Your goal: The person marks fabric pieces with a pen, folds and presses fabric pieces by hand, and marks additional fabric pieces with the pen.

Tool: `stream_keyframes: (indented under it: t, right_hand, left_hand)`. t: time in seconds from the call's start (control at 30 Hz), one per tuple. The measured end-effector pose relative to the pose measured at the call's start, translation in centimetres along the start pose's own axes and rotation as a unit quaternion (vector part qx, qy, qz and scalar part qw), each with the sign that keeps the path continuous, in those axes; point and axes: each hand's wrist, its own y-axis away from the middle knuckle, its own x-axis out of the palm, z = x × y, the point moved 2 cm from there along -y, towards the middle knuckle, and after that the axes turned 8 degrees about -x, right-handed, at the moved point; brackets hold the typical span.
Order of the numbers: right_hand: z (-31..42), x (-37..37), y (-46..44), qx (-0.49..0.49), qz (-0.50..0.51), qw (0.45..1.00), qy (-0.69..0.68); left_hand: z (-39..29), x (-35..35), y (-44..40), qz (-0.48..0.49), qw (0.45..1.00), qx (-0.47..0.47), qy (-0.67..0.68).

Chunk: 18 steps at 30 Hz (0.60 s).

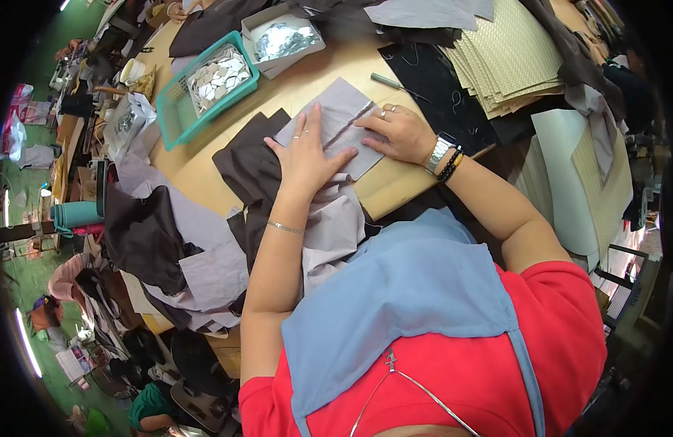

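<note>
Here's your broad tan tabletop (300, 85), and bunched towards its near edge, the dark brown folded cloth (247, 156) by your left forearm. Right beside it, in front of you, lies the flat, light grey, four-cornered fabric panel (342, 113); hands cover too much to be sure of its long axis. Your left hand (306, 162) presses it palm-down, fingers spread, gripping nothing. Your right hand (402, 135) curls at the panel's right side; whether it pinches cloth, I can't tell. And the narrow dark frayed line (349, 125) slants from those right fingertips down-left towards your left thumb. Looks like flattening and aligning along it; the next move seems to call for steady left-palm pressure.
</note>
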Motion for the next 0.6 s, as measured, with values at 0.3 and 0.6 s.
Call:
stream_keyframes:
  t: [0.3,0.6]
  right_hand:
    - [-0.21,0.20,-0.18,-0.041,-0.007,0.999,0.027]
    - [-0.38,0.50,0.08,-0.033,-0.021,0.999,0.017]
  left_hand:
    - [-0.04,0.11,-0.02,0.007,1.000,0.006,0.005]
    - [-0.12,0.55,0.23,-0.058,0.994,0.093,-0.004]
